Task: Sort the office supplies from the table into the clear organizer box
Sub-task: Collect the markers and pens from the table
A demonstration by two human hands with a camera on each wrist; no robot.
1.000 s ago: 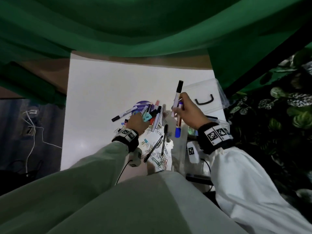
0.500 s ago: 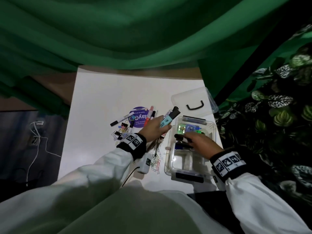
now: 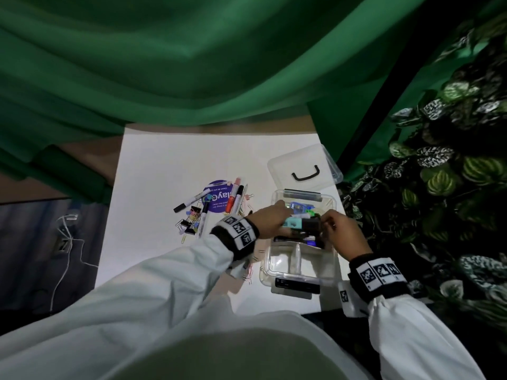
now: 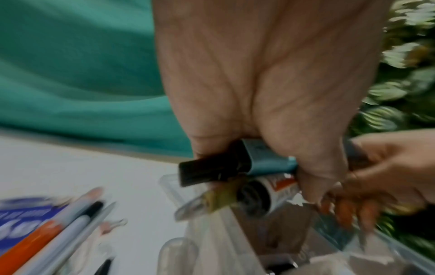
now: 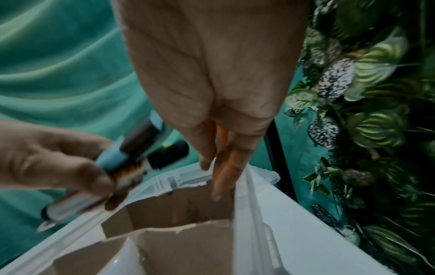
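The clear organizer box (image 3: 297,275) stands open at the table's right side, with small coloured items and markers in its far compartments. My left hand (image 3: 274,219) grips a bundle of markers (image 3: 301,223) with teal and black ends, held level over the middle of the box. In the left wrist view the fingers wrap round the bundle of markers (image 4: 235,165). My right hand (image 3: 329,220) hovers at the bundle's right end. Its straight fingers (image 5: 221,178) point down into the box (image 5: 256,214) and hold nothing.
Loose markers and pens (image 3: 233,200), a purple round label (image 3: 219,200), binder clips (image 3: 190,223) and paper clips lie left of the box. The box lid (image 3: 299,163) with a black handle rests behind it. Green cloth hangs at the back, leafy plants at the right.
My left hand lifted the marker bundle from the pile and carried it right, over the box. My right hand laid its markers in the box and now holds nothing.
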